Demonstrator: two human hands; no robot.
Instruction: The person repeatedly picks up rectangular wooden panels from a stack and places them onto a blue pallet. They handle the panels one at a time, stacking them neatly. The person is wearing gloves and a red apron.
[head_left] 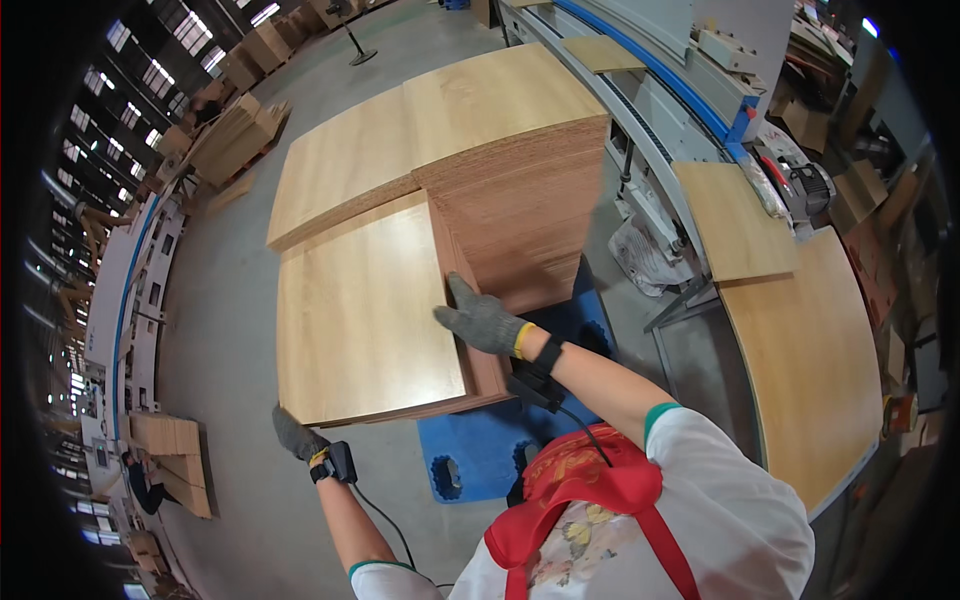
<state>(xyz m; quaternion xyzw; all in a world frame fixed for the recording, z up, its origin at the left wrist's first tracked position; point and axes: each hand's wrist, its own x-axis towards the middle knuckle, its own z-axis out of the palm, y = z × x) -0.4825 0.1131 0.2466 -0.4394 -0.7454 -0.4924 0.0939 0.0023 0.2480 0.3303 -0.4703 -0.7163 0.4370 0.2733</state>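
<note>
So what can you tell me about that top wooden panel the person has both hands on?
The top panel is a flat, rectangular board with a light, smooth wood-look face and a thin edge. It lies level on the lower front stack of similar boards, beside a taller stack behind and to its right. The gloved right hand presses on its right edge, and the gloved left hand grips its near left corner. A blue pallet shows beneath the stack.
</note>
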